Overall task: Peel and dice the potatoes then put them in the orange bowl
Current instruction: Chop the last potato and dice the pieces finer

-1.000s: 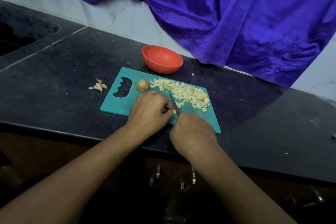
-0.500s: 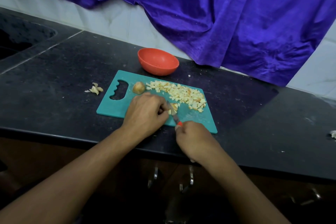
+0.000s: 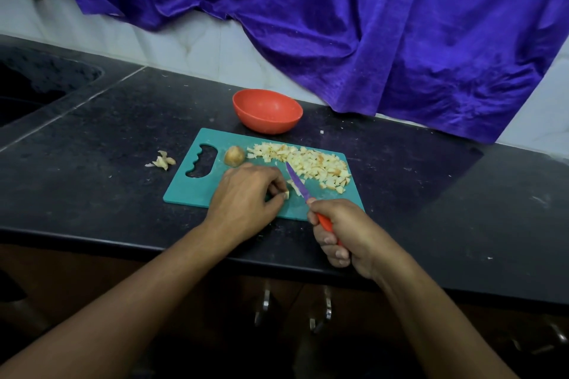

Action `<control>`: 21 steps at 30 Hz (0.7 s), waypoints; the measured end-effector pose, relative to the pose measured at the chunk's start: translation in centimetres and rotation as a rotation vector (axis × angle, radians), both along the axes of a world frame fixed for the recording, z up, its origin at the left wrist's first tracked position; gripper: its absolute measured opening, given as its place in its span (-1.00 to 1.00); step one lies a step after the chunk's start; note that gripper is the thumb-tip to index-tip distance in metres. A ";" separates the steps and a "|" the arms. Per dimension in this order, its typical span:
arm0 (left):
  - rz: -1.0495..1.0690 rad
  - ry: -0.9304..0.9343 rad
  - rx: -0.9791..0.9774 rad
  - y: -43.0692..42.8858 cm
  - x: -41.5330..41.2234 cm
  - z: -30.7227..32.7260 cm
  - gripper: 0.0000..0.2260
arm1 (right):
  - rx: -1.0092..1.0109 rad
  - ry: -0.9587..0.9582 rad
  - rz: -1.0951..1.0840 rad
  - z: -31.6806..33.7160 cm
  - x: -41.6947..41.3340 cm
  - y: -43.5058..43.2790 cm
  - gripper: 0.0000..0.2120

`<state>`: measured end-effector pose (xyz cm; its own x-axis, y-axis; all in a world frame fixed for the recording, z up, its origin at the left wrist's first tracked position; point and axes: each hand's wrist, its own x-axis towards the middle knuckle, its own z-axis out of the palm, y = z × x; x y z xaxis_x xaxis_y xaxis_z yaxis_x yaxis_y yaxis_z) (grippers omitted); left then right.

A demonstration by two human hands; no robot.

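Nearest the camera, two metal cabinet handles hung below the front edge of the black speckled stone worktop. Just over that edge, the right hand was curled tightly round the orange handle of a small purple-bladed knife, whose blade pointed away and to the left over the teal plastic cutting board, its tip close to the diced pile. To its left, the left hand lay knuckles-up on the board with fingers bent, pinching a small pale potato piece between fingertip and thumb, just beside the blade. Beyond the hands, a heap of pale yellow diced potato cubes spread along the far right part of the board, and a small round brown potato sat next to the board's cut-out grip. A few curled potato peel scraps lay on the worktop left of the board. Behind the board stood the round orange plastic bowl, with no potato showing inside. A dark sink basin was sunk in at far left, and a crumpled purple cloth draped over the white tiled wall.
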<state>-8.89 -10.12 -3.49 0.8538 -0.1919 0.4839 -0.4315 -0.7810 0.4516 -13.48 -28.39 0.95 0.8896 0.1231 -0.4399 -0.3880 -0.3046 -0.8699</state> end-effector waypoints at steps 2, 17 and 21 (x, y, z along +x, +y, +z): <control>-0.011 0.005 0.005 0.0 0.0 0.0 -0.95 | -0.052 -0.069 0.019 -0.2 0.2 -0.5 -0.69; -0.424 0.268 0.293 1.1 3.6 3.1 -0.46 | 0.165 -0.308 -0.071 -2.6 0.6 -3.3 -0.65; -0.497 0.278 0.353 1.0 5.0 3.6 -0.59 | 0.193 -0.319 -0.080 -2.7 0.5 -3.3 -0.65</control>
